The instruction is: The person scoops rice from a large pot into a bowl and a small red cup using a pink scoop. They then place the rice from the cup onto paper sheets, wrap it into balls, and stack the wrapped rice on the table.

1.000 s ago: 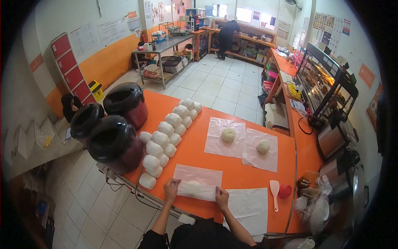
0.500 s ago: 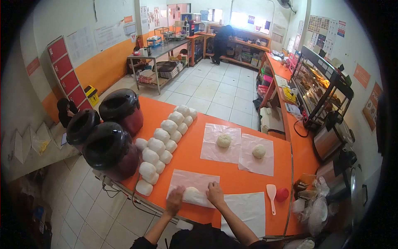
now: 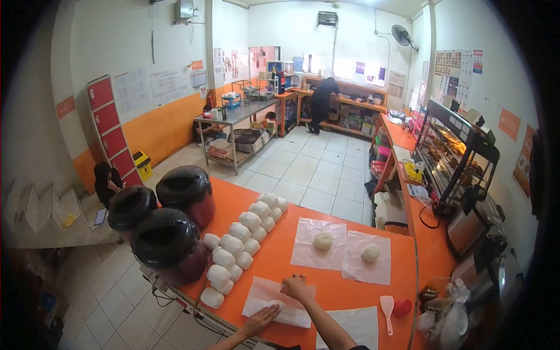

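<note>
A sheet of white wrapping paper (image 3: 262, 291) lies on the orange table in front of me, folded over a mound of rice (image 3: 280, 304) that is mostly hidden. My left hand (image 3: 261, 319) rests flat on its near edge, fingers stretched out. Across the far part of the paper is my right hand (image 3: 296, 287), its fingers curled down on the paper. Beyond, two sheets, one wrapping paper (image 3: 303, 259) and another wrapping paper (image 3: 353, 271), each carry a rounded rice mound (image 3: 322, 241). Several white wrapped bundles (image 3: 223, 256) are stacked to the left.
Dark-lidded containers (image 3: 166, 236) stand at the table's left end. At right are a rice paddle (image 3: 387, 312), a red round object (image 3: 402, 307) and a lit food display case (image 3: 449, 151). One person (image 3: 321, 105) stands at the back shelves; another person (image 3: 106, 184) is at left.
The paper now covers the rice that showed before. My left hand has come over the paper's near edge; my right hand has moved toward its far edge. The camera view has tilted up.
</note>
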Tool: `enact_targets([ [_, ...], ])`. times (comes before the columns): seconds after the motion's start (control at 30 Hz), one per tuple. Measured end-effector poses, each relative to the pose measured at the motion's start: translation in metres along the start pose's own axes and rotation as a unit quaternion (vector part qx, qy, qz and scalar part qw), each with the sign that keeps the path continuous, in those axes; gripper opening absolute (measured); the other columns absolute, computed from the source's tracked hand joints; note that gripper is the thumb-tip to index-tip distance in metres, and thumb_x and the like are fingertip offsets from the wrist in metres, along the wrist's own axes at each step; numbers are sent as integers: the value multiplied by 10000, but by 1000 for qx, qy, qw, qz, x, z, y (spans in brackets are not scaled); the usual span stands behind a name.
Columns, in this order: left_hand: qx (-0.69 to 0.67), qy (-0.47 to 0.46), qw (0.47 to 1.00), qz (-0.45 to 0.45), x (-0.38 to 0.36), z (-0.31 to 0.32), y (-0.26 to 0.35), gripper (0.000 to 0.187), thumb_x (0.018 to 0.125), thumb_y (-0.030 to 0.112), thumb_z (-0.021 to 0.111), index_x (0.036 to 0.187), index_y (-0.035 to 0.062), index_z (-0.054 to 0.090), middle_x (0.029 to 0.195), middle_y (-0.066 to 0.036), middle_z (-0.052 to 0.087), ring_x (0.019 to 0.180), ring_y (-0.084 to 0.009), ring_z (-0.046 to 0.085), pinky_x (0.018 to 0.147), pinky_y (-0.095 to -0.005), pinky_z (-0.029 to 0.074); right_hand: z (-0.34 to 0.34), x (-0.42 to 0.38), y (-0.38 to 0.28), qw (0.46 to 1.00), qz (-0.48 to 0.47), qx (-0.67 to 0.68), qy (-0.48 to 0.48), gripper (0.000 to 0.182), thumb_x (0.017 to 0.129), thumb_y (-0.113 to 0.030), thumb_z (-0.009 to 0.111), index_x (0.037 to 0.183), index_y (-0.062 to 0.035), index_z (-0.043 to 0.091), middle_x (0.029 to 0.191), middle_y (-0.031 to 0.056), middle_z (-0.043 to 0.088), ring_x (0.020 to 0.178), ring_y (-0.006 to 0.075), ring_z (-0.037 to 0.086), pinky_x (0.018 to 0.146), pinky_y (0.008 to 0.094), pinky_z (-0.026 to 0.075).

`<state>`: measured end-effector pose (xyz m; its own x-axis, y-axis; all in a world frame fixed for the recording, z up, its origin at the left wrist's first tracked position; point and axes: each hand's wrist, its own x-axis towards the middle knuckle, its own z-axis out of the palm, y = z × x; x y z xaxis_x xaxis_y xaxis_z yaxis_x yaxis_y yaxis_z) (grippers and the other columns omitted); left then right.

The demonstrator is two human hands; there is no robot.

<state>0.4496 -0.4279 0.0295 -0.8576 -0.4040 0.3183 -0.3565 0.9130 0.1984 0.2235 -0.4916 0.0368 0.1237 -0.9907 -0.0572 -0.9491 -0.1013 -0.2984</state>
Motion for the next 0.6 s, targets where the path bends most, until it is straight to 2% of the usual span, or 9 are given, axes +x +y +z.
enact_targets([
  [0.07, -7, -2, 1000, 4, -1, 5, -2, 556, 822, 69, 403, 1366, 17, 298, 1416, -108, 320, 1302, -221, 327, 1061, -344, 310, 1, 0, 0, 999, -34, 40, 5, 175, 735, -218, 665, 874, -114, 646, 854, 53, 625, 967, 257, 547, 790, 425, 428],
  [0.17, -44, 25, 999, 14, 0, 3, -4, 570, 808, 61, 445, 1361, 29, 313, 1384, -129, 360, 1268, -259, 375, 1044, -363, 335, -13, -31, -14, 987, -108, 116, 26, 90, 762, -191, 633, 809, -121, 665, 811, 59, 620, 852, 233, 584, 741, 351, 465],
  [0.23, -65, 35, 997, 17, 1, -1, -4, 565, 804, 70, 481, 1350, 38, 336, 1359, -134, 390, 1244, -265, 404, 1043, -372, 330, -15, -57, -27, 983, -130, 108, 76, 85, 769, -179, 625, 816, -124, 669, 811, 49, 614, 815, 212, 586, 705, 329, 477],
  [0.33, -98, 50, 994, 17, -7, 18, -13, 538, 799, 92, 545, 1313, 51, 392, 1269, -130, 463, 1141, -267, 488, 975, -380, 374, 8, -78, -34, 971, -161, 103, 146, 93, 778, -166, 616, 845, -128, 669, 810, 31, 604, 785, 198, 585, 682, 323, 484],
  [0.43, -51, 90, 995, -15, -5, 1, -15, 532, 796, 162, 571, 1298, 85, 413, 1198, -110, 488, 1093, -239, 495, 933, -371, 383, 17, -91, -37, 963, -181, 67, 188, 122, 791, -156, 602, 894, -131, 662, 805, 19, 590, 765, 195, 583, 672, 324, 484],
  [0.53, 118, 132, 983, -49, 14, -49, -6, 528, 757, 156, 616, 1261, 148, 459, 1092, -82, 528, 984, -219, 530, 897, -374, 367, 31, -98, -35, 960, -192, 44, 201, 152, 804, -152, 587, 940, -132, 651, 802, 20, 580, 759, 195, 582, 668, 321, 483],
  [0.57, 155, 149, 975, -58, 21, -61, -4, 365, 762, 138, 593, 1122, 160, 540, 978, -48, 549, 903, -196, 544, 897, -390, 345, 30, -97, -36, 958, -196, 41, 203, 162, 807, -152, 582, 954, -132, 647, 801, 23, 578, 759, 196, 581, 667, 319, 482],
  [0.6, 162, 109, 980, -42, 23, -55, -13, 307, 765, 139, 585, 1069, 154, 550, 954, -41, 550, 891, -195, 549, 874, -382, 359, 28, -98, -36, 960, -197, 31, 195, 164, 811, -149, 576, 958, -130, 646, 801, 26, 575, 756, 196, 580, 663, 317, 481],
])
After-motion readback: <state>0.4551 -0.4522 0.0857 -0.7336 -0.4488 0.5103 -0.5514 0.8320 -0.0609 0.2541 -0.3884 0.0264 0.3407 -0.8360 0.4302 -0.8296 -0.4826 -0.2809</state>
